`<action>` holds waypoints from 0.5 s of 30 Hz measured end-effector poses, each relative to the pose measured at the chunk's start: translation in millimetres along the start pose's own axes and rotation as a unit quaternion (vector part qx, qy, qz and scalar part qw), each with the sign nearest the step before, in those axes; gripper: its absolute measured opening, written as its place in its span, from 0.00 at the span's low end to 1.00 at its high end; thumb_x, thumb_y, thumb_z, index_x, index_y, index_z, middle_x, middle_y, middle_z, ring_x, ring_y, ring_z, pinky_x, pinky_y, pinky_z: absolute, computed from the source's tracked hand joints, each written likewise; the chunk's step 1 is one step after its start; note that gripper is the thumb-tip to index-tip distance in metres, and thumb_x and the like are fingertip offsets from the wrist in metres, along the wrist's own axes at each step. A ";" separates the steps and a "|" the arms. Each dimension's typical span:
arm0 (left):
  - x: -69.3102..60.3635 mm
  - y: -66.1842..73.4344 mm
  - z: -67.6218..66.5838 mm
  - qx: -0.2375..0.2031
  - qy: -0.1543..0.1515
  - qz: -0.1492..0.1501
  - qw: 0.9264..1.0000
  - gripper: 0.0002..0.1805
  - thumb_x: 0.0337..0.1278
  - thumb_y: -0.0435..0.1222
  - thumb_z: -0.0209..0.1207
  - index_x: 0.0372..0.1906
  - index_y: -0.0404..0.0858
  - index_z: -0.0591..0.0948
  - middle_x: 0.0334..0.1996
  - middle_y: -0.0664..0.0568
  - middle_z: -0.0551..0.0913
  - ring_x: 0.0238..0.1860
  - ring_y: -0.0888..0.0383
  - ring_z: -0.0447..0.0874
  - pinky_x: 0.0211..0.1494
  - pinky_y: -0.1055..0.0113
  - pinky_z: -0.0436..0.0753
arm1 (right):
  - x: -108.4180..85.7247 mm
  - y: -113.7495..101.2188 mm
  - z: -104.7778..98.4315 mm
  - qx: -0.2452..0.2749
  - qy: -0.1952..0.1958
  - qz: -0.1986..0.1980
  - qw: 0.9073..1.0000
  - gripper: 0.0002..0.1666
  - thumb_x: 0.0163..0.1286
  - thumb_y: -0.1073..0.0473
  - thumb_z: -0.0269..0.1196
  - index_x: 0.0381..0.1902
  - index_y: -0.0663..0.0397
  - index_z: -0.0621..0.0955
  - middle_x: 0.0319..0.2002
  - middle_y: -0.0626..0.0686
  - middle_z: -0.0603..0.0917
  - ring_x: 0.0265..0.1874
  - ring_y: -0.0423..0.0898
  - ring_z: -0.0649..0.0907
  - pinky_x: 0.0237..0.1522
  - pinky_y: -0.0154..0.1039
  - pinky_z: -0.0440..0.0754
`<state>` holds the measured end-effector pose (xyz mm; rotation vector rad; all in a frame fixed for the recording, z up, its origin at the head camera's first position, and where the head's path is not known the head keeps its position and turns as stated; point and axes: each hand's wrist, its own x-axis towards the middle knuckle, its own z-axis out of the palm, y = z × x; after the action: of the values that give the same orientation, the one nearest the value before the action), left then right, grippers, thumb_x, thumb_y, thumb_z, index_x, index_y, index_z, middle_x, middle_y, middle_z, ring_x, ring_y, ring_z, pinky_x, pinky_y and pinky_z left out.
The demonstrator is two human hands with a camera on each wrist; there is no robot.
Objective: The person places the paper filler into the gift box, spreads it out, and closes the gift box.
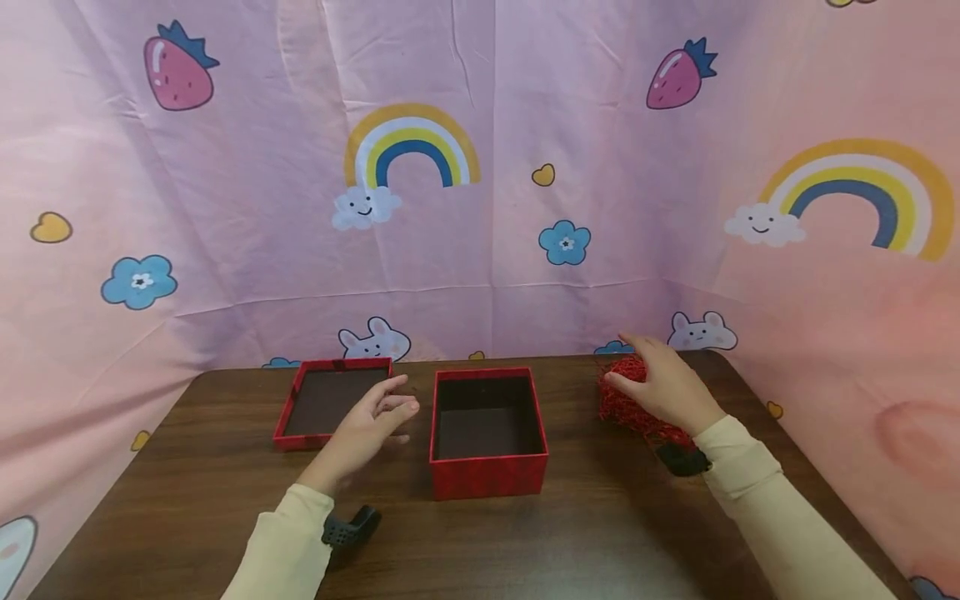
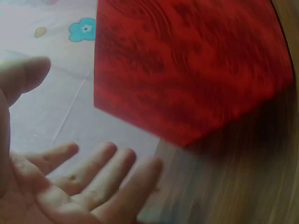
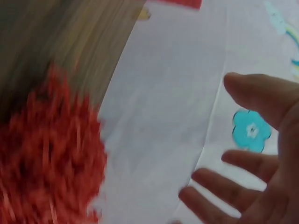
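An open red box (image 1: 489,478) with a dark inside stands in the middle of the table; its patterned red side (image 2: 187,70) fills much of the left wrist view. My left hand (image 1: 369,429) hovers just left of the box, fingers spread and holding nothing. Behind that hand lies a red-rimmed lid (image 1: 322,400), dark inside face up. On the right, my right hand (image 1: 663,383) is over a heap of red shredded paper (image 1: 621,396). In the right wrist view the thumb and fingers stand apart, with a gap between them and the shredded paper (image 3: 51,158).
The brown wooden table (image 1: 480,542) ends at a printed cloth backdrop (image 1: 480,250) behind and at the right. A black wrist strap mount (image 1: 352,527) sits below my left wrist and another (image 1: 682,458) below my right.
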<state>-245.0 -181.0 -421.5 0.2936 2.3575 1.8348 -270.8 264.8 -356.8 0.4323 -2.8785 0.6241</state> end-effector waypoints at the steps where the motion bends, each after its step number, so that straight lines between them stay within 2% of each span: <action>1: 1.6 -1.7 1.8 -0.028 -0.016 -0.013 0.999 0.39 0.73 0.49 0.60 0.80 0.45 0.58 0.71 0.35 0.70 0.70 0.36 0.72 0.62 0.46 0.83 | 1.8 5.0 -4.4 0.006 -0.015 -0.003 1.000 0.43 0.74 0.44 0.65 0.77 0.59 0.66 0.72 0.68 0.71 0.70 0.69 0.71 0.69 0.70 0.67; 4: 5.1 -6.0 8.1 -0.067 -0.046 -0.043 0.996 0.39 0.73 0.48 0.61 0.80 0.46 0.58 0.73 0.35 0.68 0.72 0.36 0.70 0.63 0.45 0.81 | 7.5 21.5 -15.1 0.006 -0.053 -0.020 0.998 0.35 0.77 0.51 0.63 0.74 0.61 0.70 0.70 0.67 0.73 0.68 0.68 0.74 0.66 0.68 0.71; 8: 7.0 -8.4 16.0 -0.068 -0.068 -0.067 0.993 0.41 0.70 0.48 0.64 0.81 0.46 0.58 0.75 0.36 0.65 0.72 0.36 0.70 0.64 0.42 0.80 | 12.6 42.5 -21.0 -0.009 -0.082 -0.044 0.996 0.29 0.77 0.55 0.63 0.70 0.63 0.74 0.67 0.67 0.77 0.66 0.68 0.75 0.65 0.67 0.72; 11: 6.9 -8.0 20.2 -0.069 -0.072 -0.076 0.992 0.42 0.68 0.48 0.65 0.81 0.47 0.58 0.76 0.36 0.63 0.71 0.35 0.71 0.63 0.42 0.81 | 13.6 55.3 -20.7 -0.009 -0.101 -0.041 0.994 0.34 0.76 0.53 0.65 0.73 0.61 0.71 0.68 0.66 0.76 0.68 0.68 0.73 0.66 0.68 0.71; 15: 6.2 -6.1 24.5 -0.080 -0.065 -0.079 0.992 0.42 0.68 0.46 0.66 0.80 0.46 0.59 0.76 0.35 0.64 0.69 0.34 0.73 0.60 0.41 0.82 | 14.3 68.1 -15.2 -0.013 -0.138 -0.034 0.990 0.44 0.73 0.49 0.68 0.78 0.60 0.65 0.73 0.69 0.69 0.72 0.73 0.66 0.67 0.72 0.67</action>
<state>-245.8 -158.0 -433.4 0.1951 2.0701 1.8557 -304.1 327.1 -365.8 0.6585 -3.1103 0.5543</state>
